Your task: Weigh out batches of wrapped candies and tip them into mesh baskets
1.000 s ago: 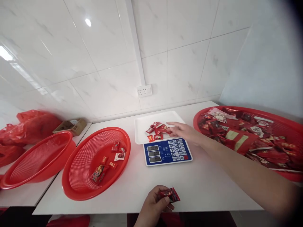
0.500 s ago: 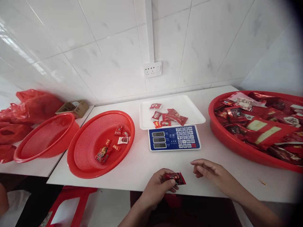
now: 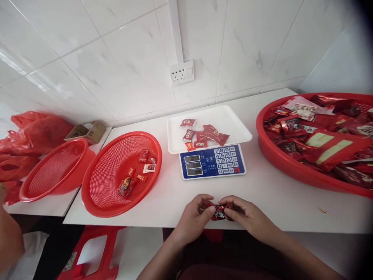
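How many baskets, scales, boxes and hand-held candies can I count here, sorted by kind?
Baskets: 3
Scale: 1
Box: 1
Candy, held between left hand and right hand: 1
Total: 6

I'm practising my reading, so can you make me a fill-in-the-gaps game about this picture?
1. Counting the left hand and right hand, the candy is held by ____ hands.
2. The scale has a front panel coloured ____.
3. The tray on the scale is coloured ____.
4. The full basket lies on the scale's ____ side.

Missing words: two; blue; white; right.
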Action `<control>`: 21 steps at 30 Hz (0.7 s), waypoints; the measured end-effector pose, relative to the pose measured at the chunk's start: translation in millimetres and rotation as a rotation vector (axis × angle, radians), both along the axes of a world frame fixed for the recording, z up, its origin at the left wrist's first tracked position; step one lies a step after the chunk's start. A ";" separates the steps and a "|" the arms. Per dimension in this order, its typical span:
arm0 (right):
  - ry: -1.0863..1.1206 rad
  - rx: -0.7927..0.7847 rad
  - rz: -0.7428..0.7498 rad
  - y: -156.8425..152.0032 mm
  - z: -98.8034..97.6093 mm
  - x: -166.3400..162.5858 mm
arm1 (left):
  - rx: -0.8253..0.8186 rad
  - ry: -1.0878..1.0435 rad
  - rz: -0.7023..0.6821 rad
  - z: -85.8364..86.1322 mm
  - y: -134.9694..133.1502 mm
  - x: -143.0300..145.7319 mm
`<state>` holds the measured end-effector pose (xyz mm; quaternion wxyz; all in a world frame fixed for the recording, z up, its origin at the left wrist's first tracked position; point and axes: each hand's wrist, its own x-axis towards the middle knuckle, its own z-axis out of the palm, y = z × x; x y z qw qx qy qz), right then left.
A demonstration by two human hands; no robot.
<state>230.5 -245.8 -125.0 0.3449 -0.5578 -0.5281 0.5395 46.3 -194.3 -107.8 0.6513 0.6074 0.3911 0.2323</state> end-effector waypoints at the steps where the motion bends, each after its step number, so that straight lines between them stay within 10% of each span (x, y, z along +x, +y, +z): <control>1: -0.008 0.002 -0.036 -1.0 -3.8 1.7 | 0.091 0.040 0.028 5.9 5.9 1.0; 11: -0.057 0.135 -0.002 -5.9 -12.6 7.8 | 0.936 0.422 0.180 83.5 155.8 66.4; 21: -0.028 0.128 0.014 -10.3 -15.8 10.0 | 0.918 0.907 0.043 76.6 242.0 108.0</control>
